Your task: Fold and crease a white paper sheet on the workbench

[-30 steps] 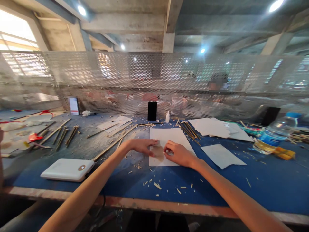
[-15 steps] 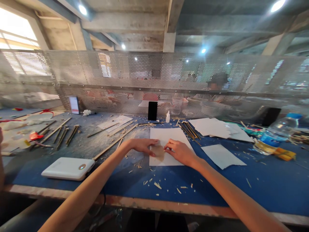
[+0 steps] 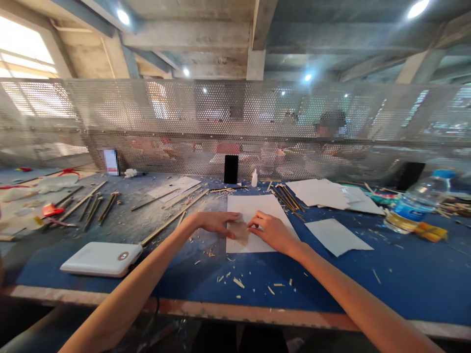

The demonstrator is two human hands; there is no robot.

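Observation:
A sheet of white paper (image 3: 263, 206) lies on the blue tabletop in front of me. My left hand (image 3: 220, 223) rests at its left edge, fingers stretched out and thumb apart, with nothing held. Over the middle of the sheet, my right hand (image 3: 270, 229) has its thumb and fingers pinched together. Whatever those fingertips may hold is too small to make out. Between the hands a tan patch (image 3: 240, 232) shows on the paper; I cannot tell whether it is a thin piece or a shadow.
A white power bank (image 3: 99, 259) lies left. Bamboo sticks (image 3: 289, 197) and shavings litter the table. Behind the sheet stand a black phone (image 3: 231, 169) and a small white bottle (image 3: 254, 178). Paper sheets (image 3: 318, 192) and a water bottle (image 3: 414, 206) are right; perforated mesh (image 3: 206, 117) closes the back.
My right hand has shifted very slightly left over the paper, its fingers still pinched. My left hand stays in place. The whole view has drifted a little.

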